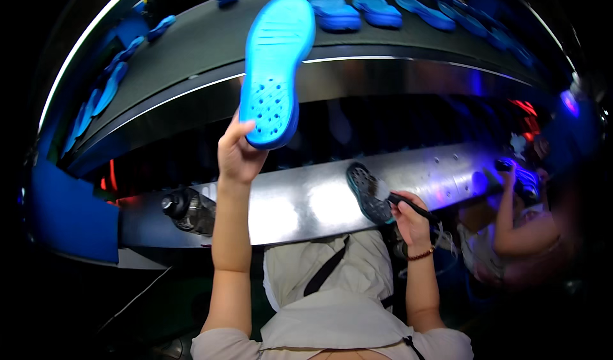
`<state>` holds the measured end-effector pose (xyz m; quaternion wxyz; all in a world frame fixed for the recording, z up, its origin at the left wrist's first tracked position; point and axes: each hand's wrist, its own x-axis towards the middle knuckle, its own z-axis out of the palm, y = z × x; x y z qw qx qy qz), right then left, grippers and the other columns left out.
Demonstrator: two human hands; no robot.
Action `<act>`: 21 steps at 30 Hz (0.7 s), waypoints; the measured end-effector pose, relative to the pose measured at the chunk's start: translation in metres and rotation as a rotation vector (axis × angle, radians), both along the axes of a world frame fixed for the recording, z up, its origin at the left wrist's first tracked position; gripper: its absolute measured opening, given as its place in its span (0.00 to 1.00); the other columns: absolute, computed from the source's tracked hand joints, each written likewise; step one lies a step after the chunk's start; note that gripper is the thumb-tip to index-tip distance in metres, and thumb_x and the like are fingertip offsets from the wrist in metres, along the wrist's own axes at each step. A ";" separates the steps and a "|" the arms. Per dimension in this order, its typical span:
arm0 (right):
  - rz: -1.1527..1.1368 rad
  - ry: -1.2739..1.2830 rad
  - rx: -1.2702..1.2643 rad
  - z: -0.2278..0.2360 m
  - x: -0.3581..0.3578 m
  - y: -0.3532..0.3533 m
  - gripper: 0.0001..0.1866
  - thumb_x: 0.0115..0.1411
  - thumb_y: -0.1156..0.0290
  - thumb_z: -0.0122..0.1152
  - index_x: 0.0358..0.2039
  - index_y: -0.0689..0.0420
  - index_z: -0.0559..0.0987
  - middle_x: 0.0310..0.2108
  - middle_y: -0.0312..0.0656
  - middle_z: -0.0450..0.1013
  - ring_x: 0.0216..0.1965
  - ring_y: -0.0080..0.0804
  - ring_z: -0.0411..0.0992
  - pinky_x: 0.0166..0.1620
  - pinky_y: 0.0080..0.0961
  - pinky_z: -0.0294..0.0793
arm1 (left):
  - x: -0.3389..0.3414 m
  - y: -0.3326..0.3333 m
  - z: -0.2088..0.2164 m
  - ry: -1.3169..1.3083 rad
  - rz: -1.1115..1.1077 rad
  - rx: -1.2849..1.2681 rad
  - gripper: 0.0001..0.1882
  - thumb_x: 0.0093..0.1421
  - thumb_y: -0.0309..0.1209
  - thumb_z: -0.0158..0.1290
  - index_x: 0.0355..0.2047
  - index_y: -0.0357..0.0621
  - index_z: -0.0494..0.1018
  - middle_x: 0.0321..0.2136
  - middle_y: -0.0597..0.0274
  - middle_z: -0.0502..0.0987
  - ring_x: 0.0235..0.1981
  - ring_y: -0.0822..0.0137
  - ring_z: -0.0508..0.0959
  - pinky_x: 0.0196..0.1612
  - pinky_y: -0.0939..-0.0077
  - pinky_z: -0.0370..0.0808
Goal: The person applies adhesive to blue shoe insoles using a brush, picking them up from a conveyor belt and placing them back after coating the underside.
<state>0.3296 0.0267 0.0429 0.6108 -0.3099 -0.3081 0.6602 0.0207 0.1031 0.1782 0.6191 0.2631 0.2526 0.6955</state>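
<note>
My left hand (239,152) is raised and grips a bright blue shoe sole (279,47) by its lower end, fingers mostly hidden behind it. Holes pierce that end, and grooves cross the other end, which points up over the conveyor. Lower on the right, my right hand (412,223) is closed around the black handle of a brush (415,208). The brush's pale head is over a dark sole-shaped piece (359,187) with holes and a teal edge. That piece lies on the metal bench (306,207); whether the brush touches it I cannot tell.
A dark conveyor belt (191,53) curves across the back, carrying several blue soles (377,10). At the bench's left lies a dark bottle (191,210) with a black cap. To the right, another person's arm (527,232) reaches over the bench. A blue panel (76,210) stands at left.
</note>
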 end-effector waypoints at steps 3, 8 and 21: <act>0.023 0.041 0.039 0.015 -0.002 0.000 0.13 0.51 0.81 0.53 0.39 0.65 0.71 0.40 0.49 0.71 0.36 0.30 0.71 0.41 0.21 0.70 | -0.036 -0.028 -0.087 0.089 -0.210 0.289 0.33 0.50 0.37 0.48 0.54 0.31 0.54 0.48 0.46 0.66 0.49 0.56 0.69 0.51 0.61 0.66; 0.135 0.068 0.050 0.010 -0.015 -0.001 0.13 0.51 0.80 0.52 0.38 0.68 0.72 0.39 0.51 0.71 0.40 0.34 0.71 0.46 0.26 0.68 | 0.008 -0.074 -0.160 -0.298 -0.626 -0.039 0.45 0.46 0.55 0.51 0.52 0.30 0.53 0.41 0.41 0.68 0.42 0.49 0.72 0.47 0.54 0.69; 0.193 -0.083 -0.009 -0.001 -0.053 0.017 0.10 0.52 0.79 0.50 0.36 0.66 0.74 0.35 0.49 0.73 0.37 0.32 0.72 0.45 0.26 0.70 | 0.076 -0.097 -0.147 -0.391 -0.663 -0.303 0.55 0.43 0.75 0.19 0.58 0.41 0.51 0.49 0.41 0.62 0.48 0.46 0.66 0.50 0.47 0.63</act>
